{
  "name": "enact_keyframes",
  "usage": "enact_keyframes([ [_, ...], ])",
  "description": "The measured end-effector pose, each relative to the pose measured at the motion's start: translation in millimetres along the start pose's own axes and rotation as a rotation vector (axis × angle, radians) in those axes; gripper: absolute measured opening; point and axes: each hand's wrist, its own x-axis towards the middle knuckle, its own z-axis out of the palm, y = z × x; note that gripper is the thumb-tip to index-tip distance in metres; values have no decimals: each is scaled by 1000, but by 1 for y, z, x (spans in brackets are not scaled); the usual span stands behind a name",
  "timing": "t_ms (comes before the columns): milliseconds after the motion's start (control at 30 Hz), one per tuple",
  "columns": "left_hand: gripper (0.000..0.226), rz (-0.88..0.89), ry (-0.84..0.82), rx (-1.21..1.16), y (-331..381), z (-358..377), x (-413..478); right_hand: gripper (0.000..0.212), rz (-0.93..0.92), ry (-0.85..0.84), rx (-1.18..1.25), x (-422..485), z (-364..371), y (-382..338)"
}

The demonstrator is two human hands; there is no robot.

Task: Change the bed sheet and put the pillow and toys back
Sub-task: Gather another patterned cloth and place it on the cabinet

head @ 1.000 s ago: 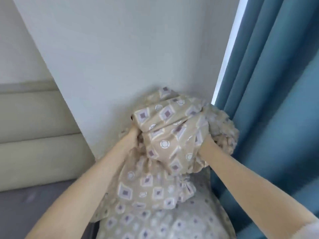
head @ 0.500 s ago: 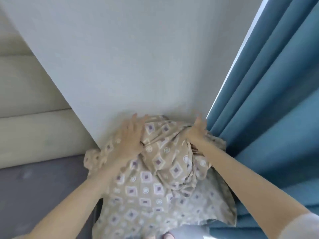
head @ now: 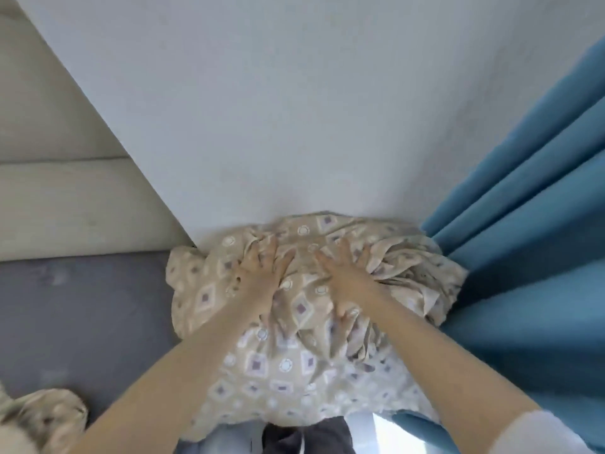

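A beige bed sheet (head: 288,371) printed with purple diamonds and white circles is bunched in a heap against the white wall, beside the blue curtain. My left hand (head: 262,273) lies flat on top of the heap, fingers spread and straight, pressing down. My right hand (head: 343,273) presses beside it, fingers also spread. Both forearms reach in from the bottom of the view. The grey mattress (head: 82,316) lies bare to the left of the heap. No pillow or toys are in sight.
A white wall (head: 294,109) stands straight ahead. A cream padded headboard (head: 59,191) is at the left. A blue curtain (head: 523,240) hangs at the right, touching the heap. Another crumpled piece of patterned fabric (head: 39,417) lies at the bottom left.
The sheet bundle came down from in front of the wall onto the corner. Both hands let go of their grip and now press flat on it.
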Motion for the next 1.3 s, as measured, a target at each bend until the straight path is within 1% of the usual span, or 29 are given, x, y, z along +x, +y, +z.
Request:
enact_keyframes([
  [33, 123, 6, -25, -22, -1, 4, 4, 131, 0, 19, -6, 4, 6, 1],
  [100, 117, 3, -67, -107, -3, 18, 21, 124, 0, 26, -21, 24, 19, 3],
  [233, 100, 14, -46, -250, -4, 53, 56, 117, -43, -16, -56, 68, 39, 10],
  [333, 94, -9, -61, -273, 2, 73, 75, 112, -32, -45, -75, 90, 56, 18],
  [467, 94, -48, -61, -274, 3, 82, 88, 113, -43, -39, -89, 106, 72, 20],
  [667, 96, -80, -14, -241, 3, 73, 69, 111, -82, -95, -218, 94, 59, 19],
  [733, 93, -72, 16, -230, -1, 65, 58, 101, -92, -104, -254, 86, 49, 17],
  [767, 88, -67, 30, -244, -3, 58, 50, 92, -131, -108, -270, 82, 40, 15],
  [800, 78, -70, 41, -300, -6, 51, 42, 80, -186, -125, -279, 77, 29, 11],
  [867, 49, -148, 101, -568, -11, 32, 21, 56, -285, -158, -280, 65, -1, 2],
  [933, 39, -224, 215, -796, -16, 13, -2, 42, -343, -117, -285, 52, -32, -11],
  [1000, 36, -295, 372, -907, -22, -4, -32, 38, -367, -3, -221, 33, -57, -25],
  [1067, 35, -347, 476, -1006, -29, -18, -59, 39, -374, 107, -153, 13, -76, -40],
  [1133, 34, -407, 575, -1092, -36, -28, -92, 34, -465, 188, -91, -10, -90, -58],
  [1200, 34, -475, 684, -1143, -41, -31, -130, 30, -606, 248, -58, -34, -97, -82],
  [1300, 31, -575, 821, -1170, -47, -24, -177, 32, -755, 249, -37, -62, -92, -116],
])
